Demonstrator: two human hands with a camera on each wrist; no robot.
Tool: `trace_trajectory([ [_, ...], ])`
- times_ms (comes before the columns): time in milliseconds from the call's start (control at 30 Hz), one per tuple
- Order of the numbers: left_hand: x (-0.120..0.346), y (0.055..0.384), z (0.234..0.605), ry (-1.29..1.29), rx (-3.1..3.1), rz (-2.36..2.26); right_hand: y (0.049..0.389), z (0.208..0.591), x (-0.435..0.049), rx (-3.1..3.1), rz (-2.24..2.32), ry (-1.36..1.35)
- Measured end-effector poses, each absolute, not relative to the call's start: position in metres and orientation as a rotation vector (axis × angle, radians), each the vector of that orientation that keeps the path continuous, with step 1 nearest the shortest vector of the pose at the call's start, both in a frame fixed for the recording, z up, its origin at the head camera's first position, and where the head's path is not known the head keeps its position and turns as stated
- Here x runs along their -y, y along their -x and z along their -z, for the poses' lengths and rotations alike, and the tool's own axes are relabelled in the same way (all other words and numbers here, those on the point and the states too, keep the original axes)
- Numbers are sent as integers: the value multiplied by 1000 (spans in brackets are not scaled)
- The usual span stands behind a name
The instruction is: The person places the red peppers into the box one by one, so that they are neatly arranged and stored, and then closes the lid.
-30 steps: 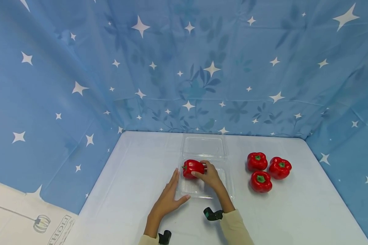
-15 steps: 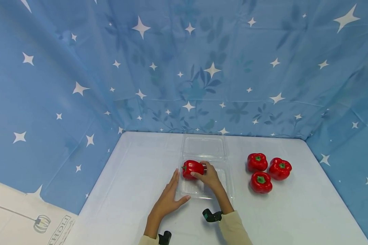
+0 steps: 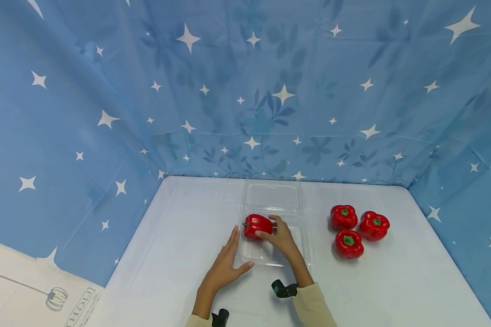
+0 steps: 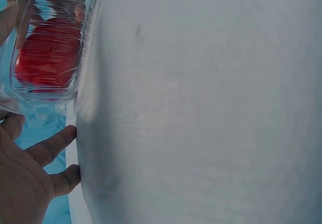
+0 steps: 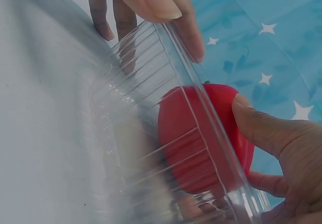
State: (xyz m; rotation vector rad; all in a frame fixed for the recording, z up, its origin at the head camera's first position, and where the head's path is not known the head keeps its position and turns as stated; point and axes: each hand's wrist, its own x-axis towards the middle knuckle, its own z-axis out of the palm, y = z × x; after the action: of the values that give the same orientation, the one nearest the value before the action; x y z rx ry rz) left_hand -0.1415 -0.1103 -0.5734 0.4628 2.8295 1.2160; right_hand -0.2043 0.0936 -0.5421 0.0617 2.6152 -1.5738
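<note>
A red bell pepper (image 3: pixel 257 226) lies on its side in the left part of a clear plastic clamshell container (image 3: pixel 262 260), its green stem pointing left. My right hand (image 3: pixel 283 236) holds the pepper from the right, thumb on its near side and fingers round its far end. In the right wrist view, the right thumb presses the pepper (image 5: pixel 201 138) just above the container rim. Along the container's left wall, my left hand (image 3: pixel 222 268) rests with fingers stretched out and thumb spread. Through the ribbed wall, the left wrist view shows the pepper (image 4: pixel 49 55) inside.
The container's lid (image 3: pixel 272 195) lies folded back behind its base. To the right, three red bell peppers (image 3: pixel 348 244) stand in a cluster on the white table (image 3: pixel 167 254). A blue star-patterned curtain (image 3: pixel 229 113) hangs along the table's back and sides.
Almost nothing differs. Both hands and the bell pepper keep their places, and the whole head view has shifted very slightly.
</note>
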Motion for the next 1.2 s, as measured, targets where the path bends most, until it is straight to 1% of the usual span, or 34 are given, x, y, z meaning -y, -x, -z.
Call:
trace_trajectory([
  [600,109,140,570,-444,-2818,-1211,202,538,-99,-2640,1546,-56],
  [1033,109,137,570,-442,-2809,-1238,194,523,-106,-2737,1421,4],
  [1200,109,138,569,-434,-2815,-1221,193,514,-111,-2741,1393,-14],
])
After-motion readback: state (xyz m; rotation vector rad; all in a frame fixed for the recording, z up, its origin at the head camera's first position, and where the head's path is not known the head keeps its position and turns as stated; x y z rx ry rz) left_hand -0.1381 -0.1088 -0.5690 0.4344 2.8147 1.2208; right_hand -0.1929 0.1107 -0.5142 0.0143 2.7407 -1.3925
